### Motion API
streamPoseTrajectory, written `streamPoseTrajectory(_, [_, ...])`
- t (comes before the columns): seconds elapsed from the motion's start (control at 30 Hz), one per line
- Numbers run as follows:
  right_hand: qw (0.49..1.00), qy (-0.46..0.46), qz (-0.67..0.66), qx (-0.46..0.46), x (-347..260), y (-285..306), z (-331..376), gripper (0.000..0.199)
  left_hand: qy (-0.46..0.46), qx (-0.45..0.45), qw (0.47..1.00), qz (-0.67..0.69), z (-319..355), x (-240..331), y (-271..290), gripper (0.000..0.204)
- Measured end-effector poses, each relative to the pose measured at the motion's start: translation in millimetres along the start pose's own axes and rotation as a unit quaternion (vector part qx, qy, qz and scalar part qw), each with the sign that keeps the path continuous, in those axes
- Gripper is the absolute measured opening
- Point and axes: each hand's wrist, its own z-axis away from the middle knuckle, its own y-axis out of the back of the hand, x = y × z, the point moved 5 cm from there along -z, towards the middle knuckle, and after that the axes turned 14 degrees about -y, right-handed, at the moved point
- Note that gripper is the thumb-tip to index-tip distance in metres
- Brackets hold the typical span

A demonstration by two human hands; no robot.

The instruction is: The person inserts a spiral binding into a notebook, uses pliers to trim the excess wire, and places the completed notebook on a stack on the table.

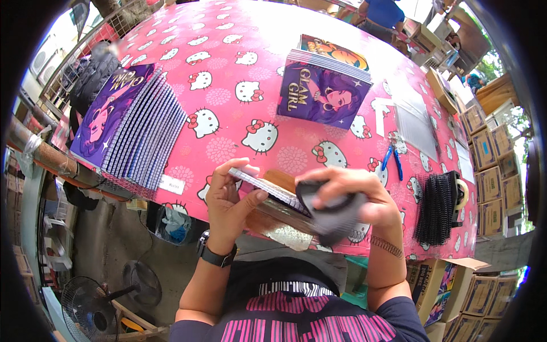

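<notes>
Left hand (228, 202) grip closed on a notebook (268, 191), right hand (350, 196) grip clutching a black spiral coil (330, 214), above pink patterned surface (228, 62)

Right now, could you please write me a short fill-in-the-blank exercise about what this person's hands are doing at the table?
1. The left hand holds a thin notebook by its ____ edge.
2. The right hand grips a dark ____ coil at the notebook's end.
3. The blue pliers lie on the ____ tablecloth.
4. The fanned stack of purple notebooks lies on the person's ____ side.

Missing words: left; spiral; pink; left
</notes>
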Motion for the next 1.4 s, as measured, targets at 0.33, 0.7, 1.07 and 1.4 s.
streamPoseTrajectory(0.33, [0.972,-0.096,0.182,0.110,12.8,15.2,-26.9,0.056,0.053,0.073,0.992,0.083,2.5,-7.0,6.3,0.045])
streamPoseTrajectory(0.7, [0.970,-0.111,0.201,0.086,21.7,7.5,-45.9,0.048,0.036,0.079,0.983,0.160,7.3,-11.6,12.2,0.035])
streamPoseTrajectory(1.07, [1.000,-0.007,-0.004,0.010,5.0,-15.4,-51.2,0.046,0.016,0.085,0.989,0.123,3.7,-7.8,10.2,0.033])
streamPoseTrajectory(1.4, [0.878,-0.130,0.404,0.222,52.6,39.7,-3.5,0.049,-0.038,-0.024,0.999,0.007,-16.3,9.7,-3.6,0.025])
